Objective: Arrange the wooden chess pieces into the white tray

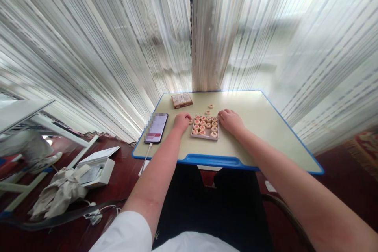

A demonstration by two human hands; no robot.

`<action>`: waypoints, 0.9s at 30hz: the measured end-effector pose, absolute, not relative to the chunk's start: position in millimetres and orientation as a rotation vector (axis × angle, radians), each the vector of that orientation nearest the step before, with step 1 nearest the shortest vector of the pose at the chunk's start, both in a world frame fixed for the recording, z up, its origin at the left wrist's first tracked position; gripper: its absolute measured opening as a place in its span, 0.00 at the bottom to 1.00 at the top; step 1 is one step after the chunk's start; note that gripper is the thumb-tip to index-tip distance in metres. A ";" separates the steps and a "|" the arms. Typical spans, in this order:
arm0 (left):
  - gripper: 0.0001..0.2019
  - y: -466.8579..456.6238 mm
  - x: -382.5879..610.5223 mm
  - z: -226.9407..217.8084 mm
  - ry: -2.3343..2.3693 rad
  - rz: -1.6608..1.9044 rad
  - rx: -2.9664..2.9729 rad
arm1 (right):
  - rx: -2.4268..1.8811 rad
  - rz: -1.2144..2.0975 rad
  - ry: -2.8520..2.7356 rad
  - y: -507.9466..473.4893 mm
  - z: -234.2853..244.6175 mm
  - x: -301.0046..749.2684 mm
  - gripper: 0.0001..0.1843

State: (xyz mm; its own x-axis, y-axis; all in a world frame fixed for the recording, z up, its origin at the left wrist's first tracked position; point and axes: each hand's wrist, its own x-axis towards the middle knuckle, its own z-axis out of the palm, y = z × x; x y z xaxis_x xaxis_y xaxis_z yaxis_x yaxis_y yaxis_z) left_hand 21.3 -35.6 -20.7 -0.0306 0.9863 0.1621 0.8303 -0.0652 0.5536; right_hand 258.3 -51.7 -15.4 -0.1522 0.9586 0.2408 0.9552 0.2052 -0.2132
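A shallow white box (204, 137) of round wooden Chinese chess pieces (202, 123) sits on the table before me. Red and dark characters mark the pieces, and one gap shows in the lower right of the rows. My left hand (182, 120) is at the box's left side, its fingers curled at a single Chinese chess piece (190, 122) outside the box. Lying flat on the table, my right hand (230, 119) has its fingertips by the box's upper right corner. Beyond the box lie two loose pieces, a nearer one (208, 113) and a farther one (210, 106).
The cream table (265, 134) has a blue rim. A brown printed box lid (182, 100) lies at the back left. A phone (156, 128) with a white cable (147, 157) is left of my left arm. Sheer curtains (118, 39) hang behind. An open white box (100, 169) stands on the floor.
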 end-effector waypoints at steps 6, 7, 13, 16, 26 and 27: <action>0.13 -27.9 24.3 -20.9 2.040 0.770 1.845 | -1.526 -0.021 -2.534 -17.5 -4.4 277.0 0.17; 0.13 -26.9 24.7 -20.8 2.060 0.783 1.820 | -1.465 -0.004 -2.582 -13.6 -3.7 275.2 0.16; 0.12 -20.9 25.9 -20.2 2.180 0.739 1.686 | -1.316 0.068 -2.512 -9.3 -12.3 266.7 0.15; 0.12 -16.7 26.2 -21.0 2.235 0.716 1.658 | -1.289 0.115 -2.480 -9.2 -18.7 268.1 0.13; 0.09 5.4 27.4 -12.1 2.295 0.581 1.704 | -1.180 0.242 -2.435 -5.7 -18.4 280.7 0.15; 0.09 9.1 27.2 -9.8 2.288 0.548 1.719 | -1.159 0.227 -2.449 -7.0 -17.5 282.3 0.15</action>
State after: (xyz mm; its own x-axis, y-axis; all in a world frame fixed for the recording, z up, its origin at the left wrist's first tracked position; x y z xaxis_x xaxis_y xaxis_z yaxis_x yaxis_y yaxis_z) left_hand 27.2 9.1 -9.8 -0.2868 0.9571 0.0418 0.8721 0.2428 0.4249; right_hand 282.3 -7.0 -17.5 -0.5647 0.7684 0.3010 0.7000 0.6392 -0.3185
